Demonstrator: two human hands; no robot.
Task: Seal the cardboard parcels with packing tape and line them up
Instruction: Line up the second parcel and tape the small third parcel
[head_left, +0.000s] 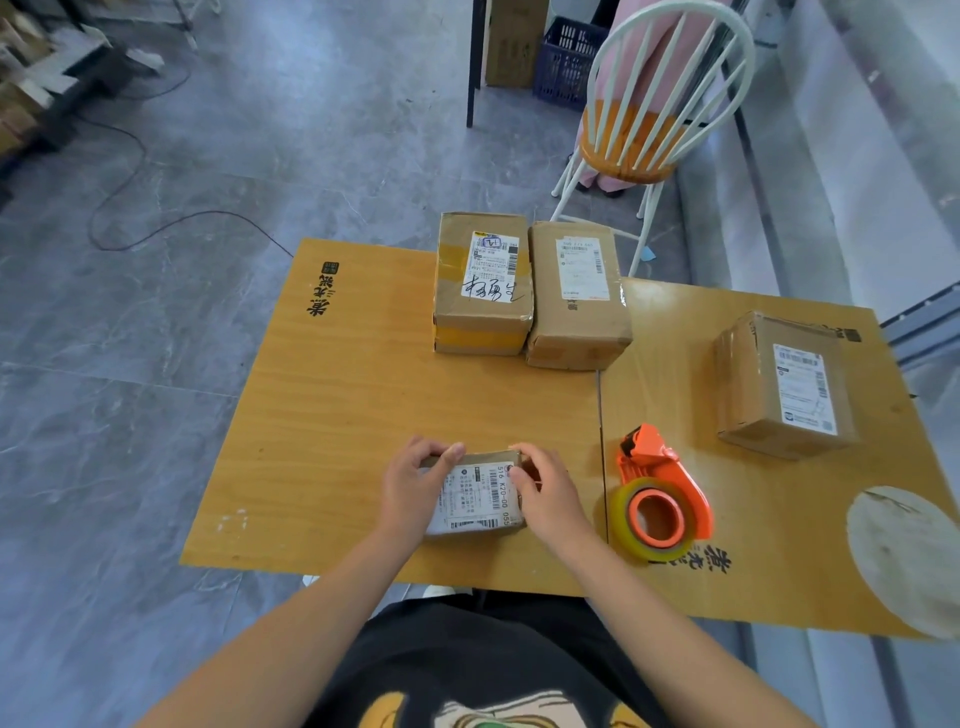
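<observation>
- Small cardboard parcel (480, 499) lies flat near the front edge of the worktop (337, 405), straight in front of the person. Its white shipping label with barcodes faces up.
- The left hand (415, 488) grips the left end of the small cardboard parcel, with the fingers curled over its far left corner and the thumb lying along the label.
- The right hand (550, 493) grips the right end in the same way, fingers curled over the far right corner. The parcel is therefore clasped between both hands.
- An orange tape dispenser (660, 462) lies on the worktop just right of the right hand, apart from it and beyond the seam that divides the surface. A roll of yellowish packing tape (621, 514) sits on its near end.
- Two larger parcels stand side by side and touching at the far edge, labels up. The left far parcel (452, 296) has yellow tape bands and handwriting on its label. The right far parcel (576, 327) is plain brown.
- A fourth parcel (753, 384) sits on the right half of the worktop, well apart from the others.
- A pale round patch (904, 556) marks the right end of the worktop.
- Behind the worktop stands a white spindle-back chair (621, 166) with an orange seat. A blue crate (566, 57) is farther back, and a dark cable (130, 171) trails over the grey floor.
</observation>
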